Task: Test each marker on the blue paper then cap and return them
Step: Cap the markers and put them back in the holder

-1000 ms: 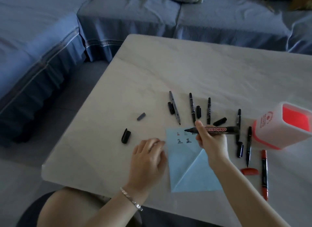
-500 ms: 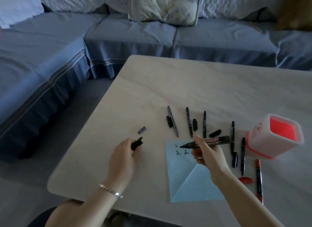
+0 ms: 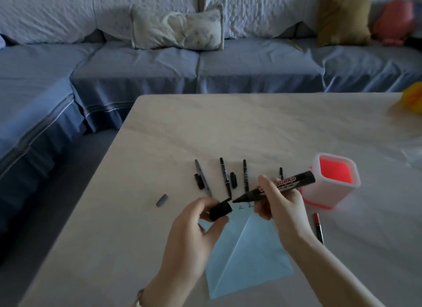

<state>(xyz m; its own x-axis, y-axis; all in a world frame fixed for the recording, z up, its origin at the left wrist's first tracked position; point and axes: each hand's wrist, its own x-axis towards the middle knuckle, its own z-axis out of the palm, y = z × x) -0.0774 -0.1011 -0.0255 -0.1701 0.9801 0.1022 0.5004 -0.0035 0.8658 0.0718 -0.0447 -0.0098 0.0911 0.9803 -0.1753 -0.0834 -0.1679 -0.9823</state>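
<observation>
My right hand (image 3: 282, 206) holds a thick black whiteboard marker (image 3: 290, 183), uncapped, tip pointing left. My left hand (image 3: 194, 226) pinches its black cap (image 3: 220, 211), whose mouth sits just left of the tip without touching it. Both hover over the blue paper (image 3: 246, 256), which lies on the table with small test marks near its top edge. Beyond my hands several thin black pens (image 3: 225, 176) lie in a row with loose caps between them. The pink pen holder (image 3: 331, 181) stands to the right.
A grey cap (image 3: 162, 200) lies alone to the left on the pale table (image 3: 228, 128). A red pen (image 3: 318, 228) lies right of my right wrist. A blue sofa with cushions wraps around behind and to the left. Something yellow sits at the far right table edge.
My left hand left the paper's edge, took the black cap off the table to the left and brought it up to the marker tip. My right hand lifted the marker off the paper.
</observation>
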